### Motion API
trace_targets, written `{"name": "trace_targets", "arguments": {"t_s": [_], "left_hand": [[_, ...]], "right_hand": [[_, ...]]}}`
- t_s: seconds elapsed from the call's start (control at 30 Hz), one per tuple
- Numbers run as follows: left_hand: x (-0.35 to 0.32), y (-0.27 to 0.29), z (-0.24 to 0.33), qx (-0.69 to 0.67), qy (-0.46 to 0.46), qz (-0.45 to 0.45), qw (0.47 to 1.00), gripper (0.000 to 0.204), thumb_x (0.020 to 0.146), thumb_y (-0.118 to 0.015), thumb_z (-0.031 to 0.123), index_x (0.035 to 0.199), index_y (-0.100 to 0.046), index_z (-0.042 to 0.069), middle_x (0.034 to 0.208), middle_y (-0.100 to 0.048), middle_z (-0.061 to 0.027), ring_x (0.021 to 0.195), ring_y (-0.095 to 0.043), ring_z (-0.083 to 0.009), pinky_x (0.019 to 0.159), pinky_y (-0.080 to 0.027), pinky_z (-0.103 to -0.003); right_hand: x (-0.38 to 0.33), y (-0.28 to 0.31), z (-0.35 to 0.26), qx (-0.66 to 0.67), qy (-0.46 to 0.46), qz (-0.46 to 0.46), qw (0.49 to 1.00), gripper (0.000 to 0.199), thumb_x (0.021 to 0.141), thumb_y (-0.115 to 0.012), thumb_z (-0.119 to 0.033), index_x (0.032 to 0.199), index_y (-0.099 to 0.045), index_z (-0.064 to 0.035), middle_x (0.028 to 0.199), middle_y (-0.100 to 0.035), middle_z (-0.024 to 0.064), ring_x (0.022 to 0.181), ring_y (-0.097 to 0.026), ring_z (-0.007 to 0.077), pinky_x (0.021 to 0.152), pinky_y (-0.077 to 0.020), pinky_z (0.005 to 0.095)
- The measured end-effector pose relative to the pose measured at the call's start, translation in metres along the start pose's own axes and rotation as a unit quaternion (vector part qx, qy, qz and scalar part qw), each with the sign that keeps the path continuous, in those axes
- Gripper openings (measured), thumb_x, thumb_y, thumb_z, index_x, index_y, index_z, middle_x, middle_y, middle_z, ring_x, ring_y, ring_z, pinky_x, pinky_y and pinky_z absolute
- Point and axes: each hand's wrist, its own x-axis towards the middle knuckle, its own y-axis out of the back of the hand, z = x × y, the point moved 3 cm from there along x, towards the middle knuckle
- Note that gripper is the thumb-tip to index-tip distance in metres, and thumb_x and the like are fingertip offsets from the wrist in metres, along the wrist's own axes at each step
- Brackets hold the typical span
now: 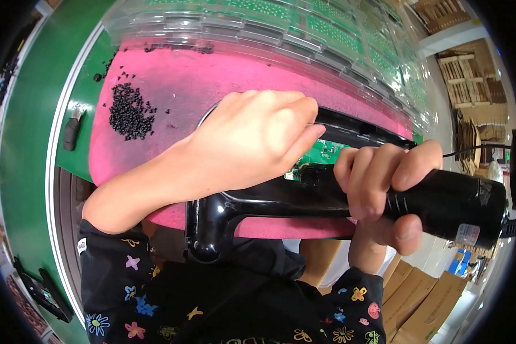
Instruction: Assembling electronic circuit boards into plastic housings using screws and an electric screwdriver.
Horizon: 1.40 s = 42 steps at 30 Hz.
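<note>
A pink mat (178, 74) lies under a black plastic casing (278, 200). A thick, corded black tool (456, 198) is wrapped tightly by the fingers of the right hand (379, 176). The left hand (258, 135) curls into a fist over the casing; whether it holds anything is hidden. Between them, a green circuit board (325, 150) already sits in the casing, its fastening unclear; tiny black screws (130, 113) remain loose, piled at the mat's left.

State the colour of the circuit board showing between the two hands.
The circuit board is green; the head view, the only one, shows it.
</note>
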Motion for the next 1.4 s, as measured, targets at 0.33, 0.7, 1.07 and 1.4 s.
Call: {"name": "trace_targets", "arguments": {"t_s": [0.33, 0.7, 1.07, 1.4], "left_hand": [[-0.007, -0.005, -0.009, -0.044, -0.084, -0.016, 0.995, 0.013, 0.082, -0.066, 0.009, 0.086, -0.058, 0.0, 0.079, -0.059, -0.0136, 0.075, -0.06, -0.0367, 0.062, -0.047, -0.045], [-0.005, -0.016, -0.007, -0.086, -0.157, -0.099, 0.979, 0.017, 0.079, -0.069, 0.006, 0.089, -0.058, -0.001, 0.083, -0.059, -0.0119, 0.078, -0.061, -0.0327, 0.064, -0.05, -0.041], [0.008, -0.002, 0.004, -0.137, -0.091, -0.077, 0.983, 0.082, 0.057, -0.088, 0.04, 0.119, -0.048, 0.003, 0.11, -0.055, -0.0082, 0.1, -0.053, -0.0226, 0.088, -0.043, -0.035], [0.008, 0.005, -0.003, -0.107, -0.168, 0.067, 0.978, 0.018, 0.08, -0.043, 0.009, 0.094, -0.032, 0.008, 0.093, -0.036, -0.0109, 0.083, -0.031, -0.0173, 0.082, -0.03, -0.032]], "right_hand": [[0.002, -0.013, 0.002, -0.031, 0.007, 0.003, 0.999, 0.048, 0.083, -0.074, -0.039, 0.11, -0.045, -0.0119, 0.064, -0.053, -0.0017, 0.049, -0.047, 0.0101, 0.053, -0.0378, 0.0287], [-0.007, 0.005, -0.023, 0.016, 0.153, 0.059, 0.986, 0.04, 0.085, -0.068, -0.034, 0.111, -0.047, -0.0112, 0.067, -0.053, -0.003, 0.055, -0.05, 0.0078, 0.062, -0.0381, 0.0268], [-0.01, 0.032, -0.053, -0.013, 0.084, 0.032, 0.996, 0.041, 0.085, -0.066, -0.034, 0.113, -0.045, -0.0106, 0.069, -0.054, -0.0027, 0.052, -0.048, 0.007, 0.058, -0.037, 0.0253], [-0.027, 0.055, -0.033, -0.096, 0.034, 0.17, 0.98, 0.037, 0.085, -0.061, -0.035, 0.108, -0.046, -0.0097, 0.062, -0.046, -0.0016, 0.048, -0.04, 0.0089, 0.053, -0.0342, 0.0278]]}}
